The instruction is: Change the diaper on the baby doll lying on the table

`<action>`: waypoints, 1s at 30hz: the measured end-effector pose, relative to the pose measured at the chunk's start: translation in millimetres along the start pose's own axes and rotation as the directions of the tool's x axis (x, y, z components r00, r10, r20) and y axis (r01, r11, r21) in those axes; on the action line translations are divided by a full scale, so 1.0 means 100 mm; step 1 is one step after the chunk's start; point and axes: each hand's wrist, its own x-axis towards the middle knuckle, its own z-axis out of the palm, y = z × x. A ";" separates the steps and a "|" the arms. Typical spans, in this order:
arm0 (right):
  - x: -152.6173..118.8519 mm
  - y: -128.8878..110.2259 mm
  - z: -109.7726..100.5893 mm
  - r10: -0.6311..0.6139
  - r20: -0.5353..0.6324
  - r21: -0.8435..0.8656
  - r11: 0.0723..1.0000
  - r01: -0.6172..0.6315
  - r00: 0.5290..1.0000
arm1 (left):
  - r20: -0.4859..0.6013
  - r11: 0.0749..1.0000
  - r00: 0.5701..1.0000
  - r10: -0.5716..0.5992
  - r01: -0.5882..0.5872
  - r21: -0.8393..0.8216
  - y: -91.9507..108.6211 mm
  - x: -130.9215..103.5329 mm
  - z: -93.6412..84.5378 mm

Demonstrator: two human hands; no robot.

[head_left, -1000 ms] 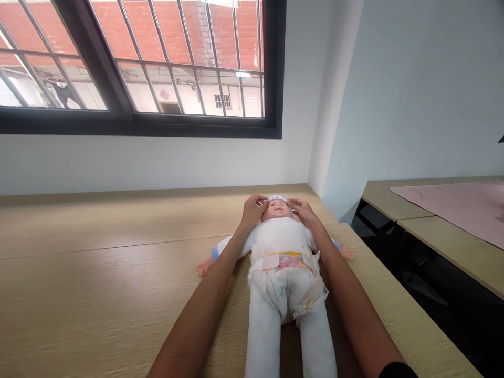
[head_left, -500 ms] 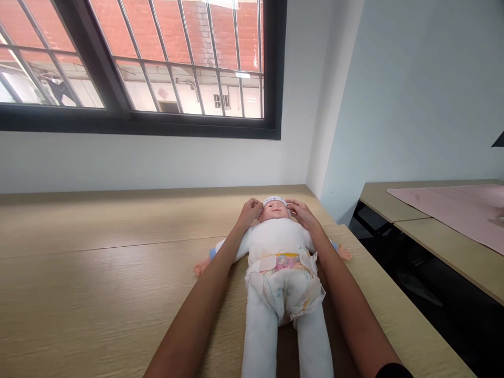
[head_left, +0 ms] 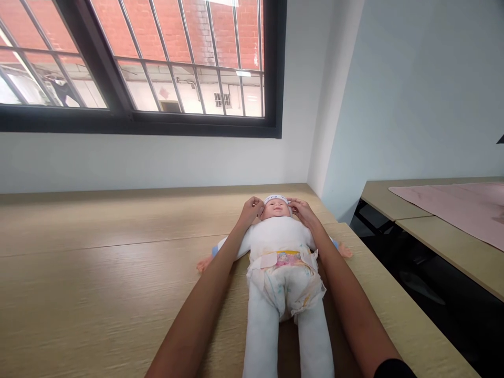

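Observation:
A baby doll (head_left: 281, 234) in a white outfit lies on its back on the wooden table (head_left: 118, 283), head toward the wall. A diaper (head_left: 289, 283) is fastened around its hips. The doll wears a white patterned cap or band (head_left: 275, 199) on its head. My left hand (head_left: 252, 210) is at the left side of the head, fingers curled at the edge of the headwear. On the other side, my right hand (head_left: 301, 210) has its fingers bent against the headwear's right edge. The doll's arms stretch out sideways under my forearms.
Behind the table is a white wall (head_left: 157, 163) with a barred, dark-framed window (head_left: 189, 123). At the right, past a gap, stands another table (head_left: 397, 202) with a pink cloth (head_left: 452, 205) on it.
Both hands remain at the doll's head with hardly any movement. The view has shifted very slightly.

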 end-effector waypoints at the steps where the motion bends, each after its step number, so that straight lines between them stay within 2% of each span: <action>1: 0.00 0.00 0.00 -0.002 -0.002 0.000 1.000 0.002 1.000 | -0.002 1.000 1.000 0.005 -0.005 -0.001 0.00 0.00 0.00; 17: 0.02 0.03 -0.02 -0.020 0.032 0.000 1.000 0.020 0.999 | -0.004 0.998 0.999 0.051 -0.051 -0.028 -0.04 0.01 -0.01; 30: 0.04 0.05 -0.03 -0.027 -0.013 -0.020 0.999 0.027 1.000 | 0.006 0.995 0.997 0.074 -0.074 -0.074 -0.08 0.03 -0.01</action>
